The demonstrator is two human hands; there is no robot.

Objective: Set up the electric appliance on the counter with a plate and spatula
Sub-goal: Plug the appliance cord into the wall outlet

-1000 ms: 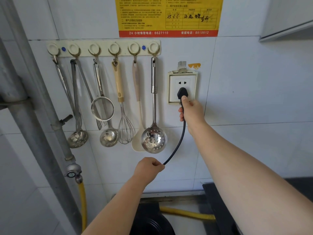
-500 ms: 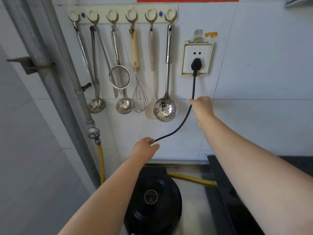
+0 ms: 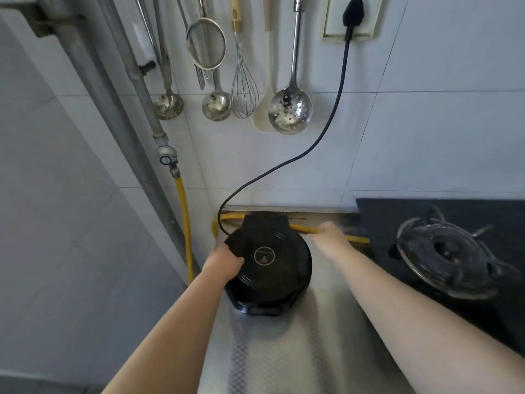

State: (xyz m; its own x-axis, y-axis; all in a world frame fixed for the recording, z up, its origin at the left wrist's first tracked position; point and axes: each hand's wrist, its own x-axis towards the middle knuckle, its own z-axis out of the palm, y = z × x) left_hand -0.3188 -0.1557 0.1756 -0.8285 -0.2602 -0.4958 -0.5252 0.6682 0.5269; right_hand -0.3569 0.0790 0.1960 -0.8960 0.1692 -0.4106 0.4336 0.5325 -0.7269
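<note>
The round black electric appliance [image 3: 270, 263] sits at the back of the steel counter [image 3: 284, 354], its lid closed. My left hand [image 3: 224, 264] grips its left edge, thumb on the lid. My right hand [image 3: 331, 237] is at its right rear, fingers curled down by the yellow hose [image 3: 308, 229]; what it holds is hidden. The black cord [image 3: 335, 109] runs from the appliance's back up to the plug [image 3: 353, 12] in the wall socket [image 3: 331, 24]. A beige spatula [image 3: 267, 89] hangs on the wall. I see no plate.
Ladles, a strainer, a whisk [image 3: 244, 89] and a slotted spoon [image 3: 289, 112] hang above the counter. A gas burner [image 3: 446, 251] on a black hob stands at the right. Grey pipes [image 3: 113, 109] with a valve run down the left wall.
Both hands have let go of the cord and dropped to the appliance. My view has tilted down from the socket to the counter. The plug stays in the socket.
</note>
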